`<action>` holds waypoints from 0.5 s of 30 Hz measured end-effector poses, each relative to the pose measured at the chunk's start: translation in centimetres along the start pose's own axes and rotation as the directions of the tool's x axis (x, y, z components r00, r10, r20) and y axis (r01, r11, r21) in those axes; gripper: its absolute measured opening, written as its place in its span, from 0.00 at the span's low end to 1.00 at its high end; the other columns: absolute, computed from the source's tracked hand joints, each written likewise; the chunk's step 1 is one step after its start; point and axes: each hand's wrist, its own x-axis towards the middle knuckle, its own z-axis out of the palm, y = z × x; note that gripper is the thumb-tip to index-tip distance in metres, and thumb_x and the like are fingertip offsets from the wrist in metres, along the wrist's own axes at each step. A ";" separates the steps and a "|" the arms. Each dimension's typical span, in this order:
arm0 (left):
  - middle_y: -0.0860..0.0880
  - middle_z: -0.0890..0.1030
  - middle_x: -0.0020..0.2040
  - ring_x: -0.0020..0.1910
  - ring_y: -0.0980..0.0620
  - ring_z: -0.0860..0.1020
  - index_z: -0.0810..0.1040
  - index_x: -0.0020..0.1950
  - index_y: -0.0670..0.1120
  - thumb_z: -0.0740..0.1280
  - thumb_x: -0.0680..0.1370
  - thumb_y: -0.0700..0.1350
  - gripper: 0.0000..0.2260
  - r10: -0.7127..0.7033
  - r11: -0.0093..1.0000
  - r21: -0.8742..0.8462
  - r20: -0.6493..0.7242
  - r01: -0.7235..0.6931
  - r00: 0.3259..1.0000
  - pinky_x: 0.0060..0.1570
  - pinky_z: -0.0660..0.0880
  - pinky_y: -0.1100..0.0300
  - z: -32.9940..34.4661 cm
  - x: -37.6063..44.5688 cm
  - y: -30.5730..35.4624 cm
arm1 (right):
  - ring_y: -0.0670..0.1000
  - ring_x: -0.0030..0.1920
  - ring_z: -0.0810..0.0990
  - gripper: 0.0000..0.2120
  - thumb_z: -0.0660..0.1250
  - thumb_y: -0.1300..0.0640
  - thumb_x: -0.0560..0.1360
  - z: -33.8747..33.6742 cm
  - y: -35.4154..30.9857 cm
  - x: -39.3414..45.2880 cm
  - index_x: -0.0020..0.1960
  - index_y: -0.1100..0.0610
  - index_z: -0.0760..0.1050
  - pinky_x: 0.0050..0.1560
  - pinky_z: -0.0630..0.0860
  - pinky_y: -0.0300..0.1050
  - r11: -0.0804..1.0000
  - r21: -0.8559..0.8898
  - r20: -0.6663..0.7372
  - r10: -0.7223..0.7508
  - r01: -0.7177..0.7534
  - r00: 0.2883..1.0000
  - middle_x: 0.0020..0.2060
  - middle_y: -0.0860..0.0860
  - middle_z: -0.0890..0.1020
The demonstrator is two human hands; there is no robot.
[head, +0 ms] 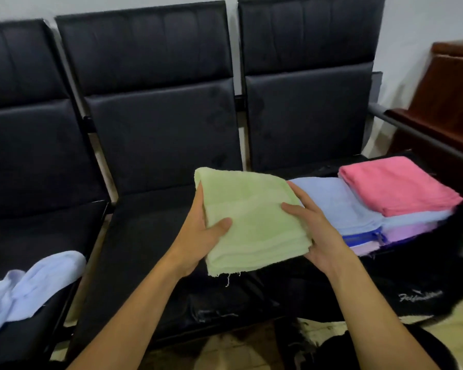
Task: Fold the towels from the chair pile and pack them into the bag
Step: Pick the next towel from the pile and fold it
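From the head view: held a folded green towel (pixel 251 222) up over the middle seat, left hand (pixel 201 236) and right hand (pixel 316 231) each curled round a side edge, thumbs on top; already stacked in the open black bag (pixel 422 289) on the right seat — pink towel (pixel 398 185) over blue and lilac ones; left to do, seemingly: green one into the bag, plus a crumpled pale-blue towel (pixel 30 284) on the left seat; well past halfway, by the look.
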 end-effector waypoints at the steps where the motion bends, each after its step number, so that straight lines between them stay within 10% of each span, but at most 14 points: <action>1: 0.57 0.77 0.65 0.64 0.56 0.77 0.56 0.77 0.60 0.68 0.78 0.36 0.35 0.008 1.000 -0.005 0.003 -0.008 1.000 0.60 0.77 0.53 1.0 0.4 -0.1 | 0.53 0.57 0.84 0.20 0.69 0.59 0.75 -0.7 -0.3 -0.1 0.64 0.43 0.77 0.51 0.80 0.50 0.999 0.054 -0.009 0.000 0.001 1.000 0.58 0.49 0.84; 10: 0.60 0.76 0.64 0.61 0.62 0.77 0.55 0.76 0.64 0.69 0.78 0.39 0.36 -0.016 0.999 -0.030 -0.028 0.015 0.999 0.58 0.78 0.59 8.9 5.2 -1.5 | 0.58 0.66 0.78 0.31 0.75 0.55 0.71 -7.4 -1.7 1.3 0.73 0.55 0.70 0.62 0.76 0.54 0.938 0.307 -0.240 -0.087 0.160 0.967 0.65 0.57 0.79; 15: 0.59 0.70 0.70 0.67 0.58 0.72 0.47 0.77 0.66 0.68 0.79 0.40 0.39 -0.066 0.994 0.088 0.045 0.062 0.997 0.67 0.72 0.50 12.8 8.5 -2.2 | 0.57 0.57 0.83 0.21 0.73 0.62 0.74 -11.6 -2.2 0.8 0.65 0.52 0.78 0.53 0.81 0.53 0.970 0.161 -0.401 -0.102 0.180 0.910 0.58 0.54 0.84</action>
